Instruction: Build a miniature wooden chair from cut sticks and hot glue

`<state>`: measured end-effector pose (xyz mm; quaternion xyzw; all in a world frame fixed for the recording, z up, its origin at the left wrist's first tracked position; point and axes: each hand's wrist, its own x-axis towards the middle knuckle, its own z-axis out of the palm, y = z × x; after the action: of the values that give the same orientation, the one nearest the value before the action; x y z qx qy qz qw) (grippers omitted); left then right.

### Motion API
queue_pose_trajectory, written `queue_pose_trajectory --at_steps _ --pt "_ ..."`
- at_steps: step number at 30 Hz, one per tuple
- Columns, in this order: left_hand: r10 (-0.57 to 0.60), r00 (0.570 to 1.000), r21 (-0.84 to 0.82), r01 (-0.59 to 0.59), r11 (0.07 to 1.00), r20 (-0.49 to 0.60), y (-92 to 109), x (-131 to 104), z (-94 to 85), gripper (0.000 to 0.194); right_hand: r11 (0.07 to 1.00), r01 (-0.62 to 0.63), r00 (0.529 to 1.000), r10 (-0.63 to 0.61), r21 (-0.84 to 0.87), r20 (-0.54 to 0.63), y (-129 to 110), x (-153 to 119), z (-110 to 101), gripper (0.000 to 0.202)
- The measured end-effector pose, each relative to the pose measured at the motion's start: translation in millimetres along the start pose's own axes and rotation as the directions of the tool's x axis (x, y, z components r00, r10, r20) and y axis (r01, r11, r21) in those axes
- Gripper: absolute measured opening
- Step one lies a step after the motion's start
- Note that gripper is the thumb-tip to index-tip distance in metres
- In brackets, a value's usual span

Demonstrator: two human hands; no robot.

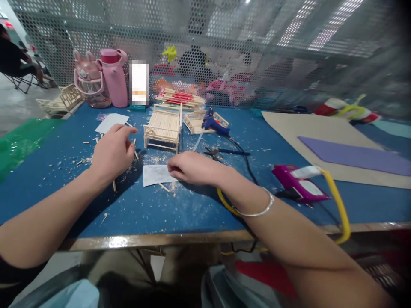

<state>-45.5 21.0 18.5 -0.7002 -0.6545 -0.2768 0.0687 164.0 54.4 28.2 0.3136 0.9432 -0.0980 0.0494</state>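
My left hand (pixel 114 149) hovers over the left part of the blue table, fingers apart and nothing seen in them, near a white card (pixel 112 123) and some thin sticks. Over the right end of a small whitish sheet (pixel 156 175) is my right hand (pixel 189 167), its fingers curled together; whether they pinch anything is too small to tell. A miniature bed-like frame of pale sticks (pixel 163 126) stands upright behind the hands. To its right, a blue glue gun (pixel 215 124) lies against another small stick frame (pixel 194 122). Pliers (pixel 227 152) rest just behind my right hand.
Pink bottles (pixel 115 81), a lit phone (pixel 140 83) and bundled sticks (pixel 180 98) line the mesh panel. A magenta tool (pixel 300 184) with a yellow cord, beige sheet (pixel 289 128) and purple strip (pixel 353 155) lie right. Green plastic (pixel 28 141) is left. A seated person is far left.
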Motion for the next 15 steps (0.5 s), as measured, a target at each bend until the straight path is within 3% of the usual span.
queue_pose_trajectory --at_steps 7,11,15 --pt "0.069 0.996 -0.072 -0.073 0.995 -0.057 2.4 -1.9 1.7 0.039 0.999 0.035 0.999 -0.035 -0.032 -0.002 1.2 -2.3 3.4 0.011" --pt "0.062 0.989 -0.116 -0.078 0.990 -0.135 5.5 -4.4 2.2 0.037 0.993 0.086 0.995 -0.081 0.078 -0.064 5.2 -3.2 1.0 0.009" --pt "0.032 0.982 -0.226 -0.074 0.971 -0.184 7.4 -5.5 7.5 0.034 0.968 0.080 0.983 -0.037 0.239 -0.182 8.6 -3.2 -5.4 0.010"
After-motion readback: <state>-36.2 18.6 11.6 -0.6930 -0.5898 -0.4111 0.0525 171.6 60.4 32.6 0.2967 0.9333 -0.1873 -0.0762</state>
